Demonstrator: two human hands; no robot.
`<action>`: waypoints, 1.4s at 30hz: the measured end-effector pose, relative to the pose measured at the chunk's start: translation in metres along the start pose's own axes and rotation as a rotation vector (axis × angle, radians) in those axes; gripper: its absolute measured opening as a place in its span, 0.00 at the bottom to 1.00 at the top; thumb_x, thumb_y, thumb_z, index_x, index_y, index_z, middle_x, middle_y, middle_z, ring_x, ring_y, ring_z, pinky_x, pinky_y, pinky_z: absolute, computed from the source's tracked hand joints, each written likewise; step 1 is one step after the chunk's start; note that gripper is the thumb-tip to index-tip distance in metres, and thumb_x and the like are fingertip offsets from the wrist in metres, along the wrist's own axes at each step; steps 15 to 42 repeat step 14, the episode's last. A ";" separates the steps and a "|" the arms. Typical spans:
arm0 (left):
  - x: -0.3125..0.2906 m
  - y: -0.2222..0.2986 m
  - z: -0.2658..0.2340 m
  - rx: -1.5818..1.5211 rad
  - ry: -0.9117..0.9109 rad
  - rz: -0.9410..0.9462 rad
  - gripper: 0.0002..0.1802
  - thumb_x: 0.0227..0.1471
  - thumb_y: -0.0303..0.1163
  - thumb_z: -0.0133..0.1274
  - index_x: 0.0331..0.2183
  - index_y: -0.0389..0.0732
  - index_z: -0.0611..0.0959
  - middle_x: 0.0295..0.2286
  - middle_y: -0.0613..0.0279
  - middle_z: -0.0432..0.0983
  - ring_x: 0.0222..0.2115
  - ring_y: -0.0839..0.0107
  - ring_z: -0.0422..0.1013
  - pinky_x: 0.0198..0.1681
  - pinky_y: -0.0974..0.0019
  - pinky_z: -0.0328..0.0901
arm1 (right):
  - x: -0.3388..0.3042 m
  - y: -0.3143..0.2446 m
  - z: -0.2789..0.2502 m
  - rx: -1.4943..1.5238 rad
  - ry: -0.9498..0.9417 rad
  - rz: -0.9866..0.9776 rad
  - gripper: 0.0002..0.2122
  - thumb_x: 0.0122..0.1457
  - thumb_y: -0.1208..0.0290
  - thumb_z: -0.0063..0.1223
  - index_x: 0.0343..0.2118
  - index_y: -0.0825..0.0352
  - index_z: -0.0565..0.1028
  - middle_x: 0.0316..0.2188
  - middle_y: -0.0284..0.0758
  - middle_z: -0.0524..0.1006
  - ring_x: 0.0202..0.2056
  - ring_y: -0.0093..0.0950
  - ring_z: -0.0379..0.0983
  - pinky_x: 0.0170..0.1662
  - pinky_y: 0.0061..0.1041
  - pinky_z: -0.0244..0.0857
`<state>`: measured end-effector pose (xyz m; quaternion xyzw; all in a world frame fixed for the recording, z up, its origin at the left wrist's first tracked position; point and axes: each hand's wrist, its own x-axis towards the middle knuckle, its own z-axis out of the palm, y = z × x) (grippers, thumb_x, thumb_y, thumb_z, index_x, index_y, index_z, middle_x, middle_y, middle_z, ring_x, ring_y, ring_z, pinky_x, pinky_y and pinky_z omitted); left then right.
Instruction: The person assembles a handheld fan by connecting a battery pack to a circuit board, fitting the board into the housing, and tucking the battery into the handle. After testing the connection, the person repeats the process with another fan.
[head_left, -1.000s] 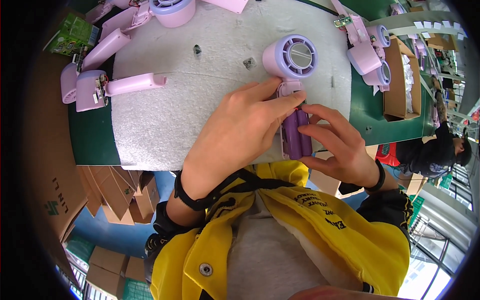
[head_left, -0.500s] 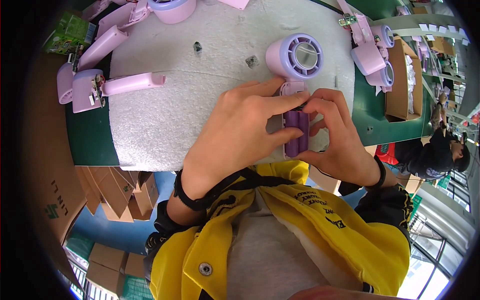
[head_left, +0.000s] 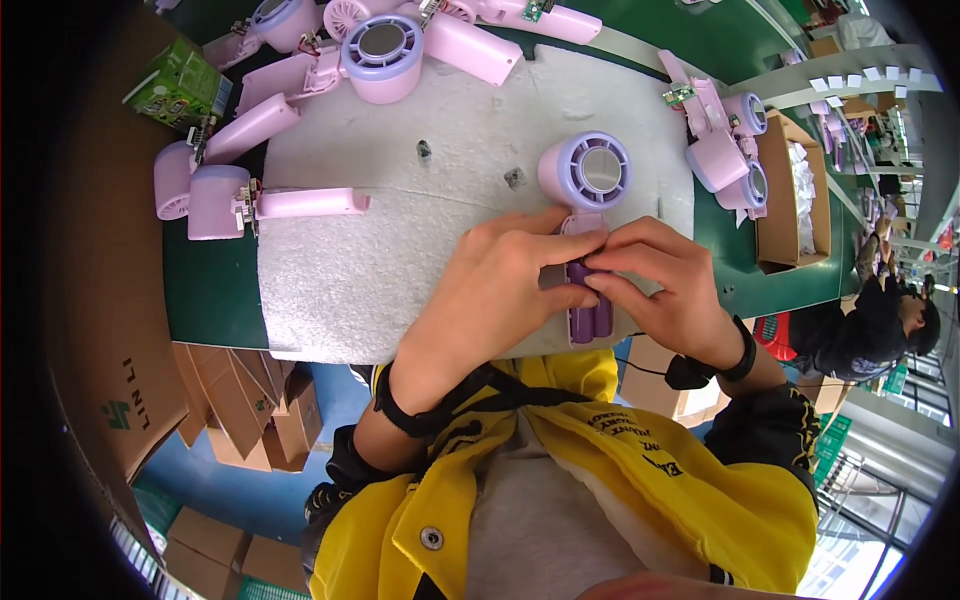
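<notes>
A pink and lilac handheld fan (head_left: 586, 170) lies on the white foam sheet (head_left: 330, 290), its round head pointing away from me. Its handle is open, and two purple battery cells (head_left: 591, 322) sit side by side inside. My left hand (head_left: 490, 285) grips the handle from the left, index finger across its upper part and thumb against the cells. From the right, my right hand (head_left: 680, 285) pinches thumb and fingers together at the cells' upper end. Whatever lies between those fingertips is hidden; a bit of something dark shows there.
More pink fan parts (head_left: 385, 65) with exposed circuit boards line the sheet's far and left edges. Others (head_left: 720, 160) lie at the right beside a cardboard box (head_left: 790, 190) of white pieces. Two small dark bits (head_left: 514, 178) rest on the foam. A person (head_left: 860, 330) sits farther right.
The view has shifted, so the table sits lower and more fan parts show at the far edge. My right fingers have drawn together at the cells' upper end; the right thumb has left their lower end.
</notes>
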<state>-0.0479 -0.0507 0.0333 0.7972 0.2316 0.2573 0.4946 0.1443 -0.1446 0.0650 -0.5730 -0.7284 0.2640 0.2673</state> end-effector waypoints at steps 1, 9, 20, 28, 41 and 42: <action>0.000 -0.001 0.000 -0.002 -0.001 0.006 0.29 0.33 0.28 0.70 0.44 0.44 0.84 0.41 0.49 0.79 0.37 0.50 0.76 0.40 0.59 0.71 | -0.002 0.000 0.000 -0.033 -0.008 -0.024 0.17 0.42 0.79 0.70 0.39 0.68 0.80 0.43 0.39 0.72 0.39 0.34 0.73 0.41 0.27 0.70; -0.003 -0.004 0.006 0.004 0.029 0.011 0.27 0.34 0.28 0.69 0.43 0.45 0.85 0.41 0.50 0.78 0.38 0.52 0.75 0.41 0.60 0.71 | -0.024 -0.007 0.002 -0.179 -0.035 -0.043 0.21 0.40 0.75 0.72 0.42 0.67 0.80 0.50 0.39 0.68 0.42 0.35 0.72 0.42 0.30 0.70; -0.008 -0.008 0.017 0.075 0.046 0.051 0.29 0.33 0.30 0.70 0.45 0.46 0.85 0.45 0.50 0.76 0.41 0.53 0.75 0.45 0.58 0.71 | -0.035 -0.020 0.021 -0.065 0.015 0.220 0.45 0.41 0.65 0.75 0.64 0.57 0.60 0.60 0.39 0.59 0.49 0.42 0.71 0.49 0.34 0.71; -0.008 -0.008 0.017 0.075 0.046 0.051 0.29 0.33 0.30 0.70 0.45 0.46 0.85 0.45 0.50 0.76 0.41 0.53 0.75 0.45 0.58 0.71 | -0.035 -0.020 0.021 -0.065 0.015 0.220 0.45 0.41 0.65 0.75 0.64 0.57 0.60 0.60 0.39 0.59 0.49 0.42 0.71 0.49 0.34 0.71; -0.008 -0.008 0.017 0.075 0.046 0.051 0.29 0.33 0.30 0.70 0.45 0.46 0.85 0.45 0.50 0.76 0.41 0.53 0.75 0.45 0.58 0.71 | -0.035 -0.020 0.021 -0.065 0.015 0.220 0.45 0.41 0.65 0.75 0.64 0.57 0.60 0.60 0.39 0.59 0.49 0.42 0.71 0.49 0.34 0.71; -0.008 -0.008 0.017 0.075 0.046 0.051 0.29 0.33 0.30 0.70 0.45 0.46 0.85 0.45 0.50 0.76 0.41 0.53 0.75 0.45 0.58 0.71 | -0.035 -0.020 0.021 -0.065 0.015 0.220 0.45 0.41 0.65 0.75 0.64 0.57 0.60 0.60 0.39 0.59 0.49 0.42 0.71 0.49 0.34 0.71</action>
